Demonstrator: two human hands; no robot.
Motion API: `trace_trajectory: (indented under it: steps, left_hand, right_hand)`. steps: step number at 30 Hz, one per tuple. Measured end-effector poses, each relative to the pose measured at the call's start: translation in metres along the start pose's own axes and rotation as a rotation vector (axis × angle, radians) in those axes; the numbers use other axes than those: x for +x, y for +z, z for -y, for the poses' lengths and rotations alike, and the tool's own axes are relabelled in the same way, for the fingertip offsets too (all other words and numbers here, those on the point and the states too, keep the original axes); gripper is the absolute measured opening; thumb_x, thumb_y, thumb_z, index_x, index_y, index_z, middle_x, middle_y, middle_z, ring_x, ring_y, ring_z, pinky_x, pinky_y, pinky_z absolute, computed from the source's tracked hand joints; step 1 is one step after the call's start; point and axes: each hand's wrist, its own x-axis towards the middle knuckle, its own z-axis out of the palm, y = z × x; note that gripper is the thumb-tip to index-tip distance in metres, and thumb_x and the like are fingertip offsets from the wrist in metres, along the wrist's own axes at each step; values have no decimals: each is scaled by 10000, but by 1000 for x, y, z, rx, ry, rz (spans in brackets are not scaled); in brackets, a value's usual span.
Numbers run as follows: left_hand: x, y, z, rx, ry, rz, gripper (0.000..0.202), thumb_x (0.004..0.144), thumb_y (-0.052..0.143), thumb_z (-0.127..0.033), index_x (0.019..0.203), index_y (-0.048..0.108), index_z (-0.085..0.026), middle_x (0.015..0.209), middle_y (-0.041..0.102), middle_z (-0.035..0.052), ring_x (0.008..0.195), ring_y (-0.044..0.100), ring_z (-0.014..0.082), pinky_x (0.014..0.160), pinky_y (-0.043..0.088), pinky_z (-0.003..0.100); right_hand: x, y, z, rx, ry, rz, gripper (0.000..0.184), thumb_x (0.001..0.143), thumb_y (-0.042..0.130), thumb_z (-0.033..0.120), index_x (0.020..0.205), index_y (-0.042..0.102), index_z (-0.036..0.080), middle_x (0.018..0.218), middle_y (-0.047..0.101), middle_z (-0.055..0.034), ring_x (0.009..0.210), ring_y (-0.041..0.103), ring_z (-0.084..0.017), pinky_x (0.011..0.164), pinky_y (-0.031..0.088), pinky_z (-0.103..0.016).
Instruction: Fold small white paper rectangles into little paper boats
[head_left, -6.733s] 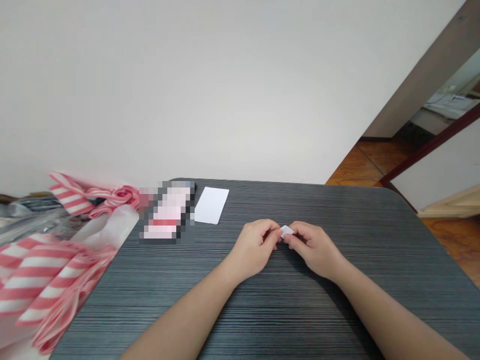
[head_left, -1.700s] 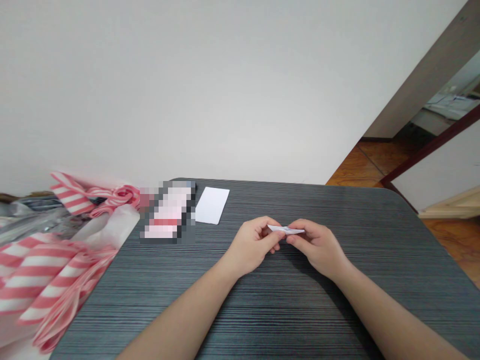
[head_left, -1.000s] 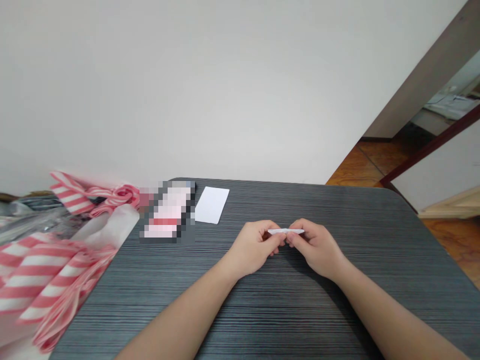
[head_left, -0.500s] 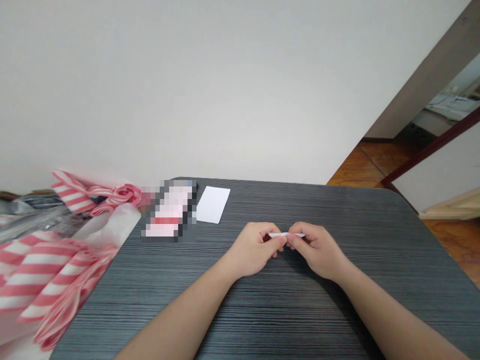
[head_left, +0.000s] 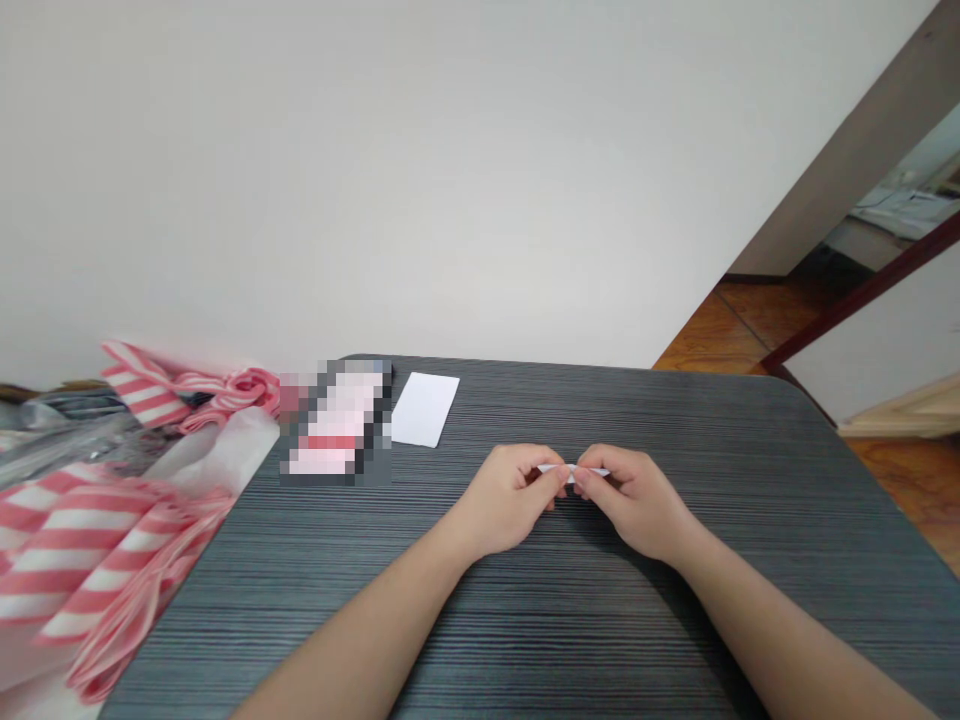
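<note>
Both of my hands meet over the dark table point(head_left: 480, 560), pinching one small folded piece of white paper point(head_left: 571, 473). My left hand point(head_left: 514, 500) grips its left part between thumb and fingers. On the other side, my right hand point(head_left: 634, 500) is closed on the right part in the same way. The thumbs lie close together at the middle of the paper, and fingers hide much of it. Farther back to the left lies a flat stack or sheet of white paper point(head_left: 426, 410).
A blurred-out phone-like object point(head_left: 337, 420) lies at the table's left edge. Beyond that edge are red-and-white striped cloths point(head_left: 112, 540) and clear plastic bags point(head_left: 217, 440). A pale wall point(head_left: 480, 180) rises behind the table. Wooden floor point(head_left: 705, 325) shows at right.
My thumbs have shifted slightly apart, so a little more of the paper's middle shows between them. Both hands keep their grip and place.
</note>
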Motion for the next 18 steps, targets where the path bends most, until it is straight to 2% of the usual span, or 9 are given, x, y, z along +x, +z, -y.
trace_trajectory:
  steps: [8,18]
  left_hand:
    - [1,1,2,-4,-58,-31,266,896,566,-371,756,636,-156,627,606,5,548,543,114,531,421,216]
    - [1,-3,3,-13,-101,-46,317,915,530,-380,710,623,-156,590,587,-2,531,540,113,520,399,218]
  right_hand:
    - [1,-2,1,-6,49,-41,207,925,554,239,739,636,197,695,666,-11,660,603,-164,650,448,-281]
    - [0,-3,-4,33,121,-35,235,920,564,294,720,636,195,651,642,-4,629,583,-155,623,439,-268]
